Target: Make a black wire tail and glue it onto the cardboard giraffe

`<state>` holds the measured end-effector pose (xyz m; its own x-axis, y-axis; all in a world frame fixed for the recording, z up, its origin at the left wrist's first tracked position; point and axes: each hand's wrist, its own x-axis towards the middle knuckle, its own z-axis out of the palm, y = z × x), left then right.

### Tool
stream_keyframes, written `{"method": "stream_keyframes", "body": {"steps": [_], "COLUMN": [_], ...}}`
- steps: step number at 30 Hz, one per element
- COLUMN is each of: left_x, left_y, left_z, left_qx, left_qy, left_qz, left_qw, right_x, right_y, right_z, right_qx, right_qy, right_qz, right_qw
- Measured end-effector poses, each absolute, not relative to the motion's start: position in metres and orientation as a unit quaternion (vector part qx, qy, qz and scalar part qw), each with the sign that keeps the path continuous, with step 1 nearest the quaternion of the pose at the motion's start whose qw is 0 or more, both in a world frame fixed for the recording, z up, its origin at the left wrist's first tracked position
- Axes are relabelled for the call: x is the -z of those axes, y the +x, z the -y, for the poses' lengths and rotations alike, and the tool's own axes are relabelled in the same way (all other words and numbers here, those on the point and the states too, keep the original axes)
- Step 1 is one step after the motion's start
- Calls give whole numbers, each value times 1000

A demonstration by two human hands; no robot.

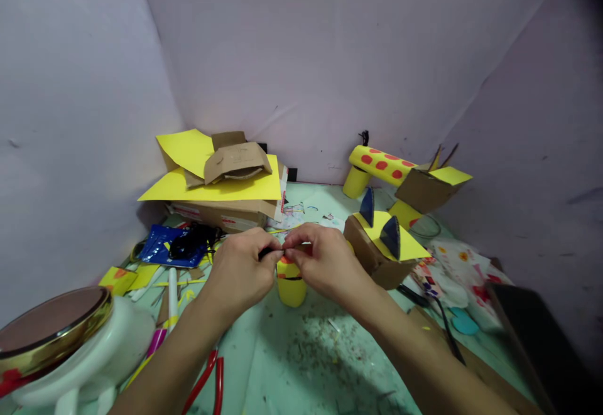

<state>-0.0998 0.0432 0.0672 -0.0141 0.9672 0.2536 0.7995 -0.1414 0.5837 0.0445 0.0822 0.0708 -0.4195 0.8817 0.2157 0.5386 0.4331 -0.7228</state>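
My left hand (247,267) is closed in a pinch around a small black piece (266,252), whose exact kind I cannot make out. Fingertip to fingertip with it, my right hand (325,258) is pinched too; what lies between its fingers is hidden. Just below both hands stands a yellow paper tube (292,292), the leg of a yellow figure with orange spots that my hands mostly cover. Beside my right hand sits a cardboard box head (377,264) with a yellow top and two dark pointed ears.
A spotted yellow paper animal (382,165) stands at the back right. Cardboard and yellow sheets (226,186) are piled at the back left. A blue packet (162,245), a white round-topped device (117,333), red-handled tool (207,380) and a dark slab (532,333) lie around.
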Motion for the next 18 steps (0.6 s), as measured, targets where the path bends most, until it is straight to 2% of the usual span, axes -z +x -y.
{"method": "stream_keyframes", "body": {"steps": [9,13,16,18], "left_x": [-68,-68,-68,-69], "left_y": [-100,-100,-100,-100], "left_z": [-44,-44,-44,-43], "left_qx": [-306,-300,-293,-293], "left_qy": [696,696,694,690], "left_qz": [-636,-641,-645,-649], "left_qw": [131,126,127,129], "right_x": [-63,-60,-60,-59], "right_y": [55,56,57,60], "right_z": [-83,-79,-75,-72], "right_qx": [-274,-171,-99,-91], "right_qy": [-410,-310,-302,-323], "right_qz": [771,850,878,865], "right_qw": [404,391,357,372]}}
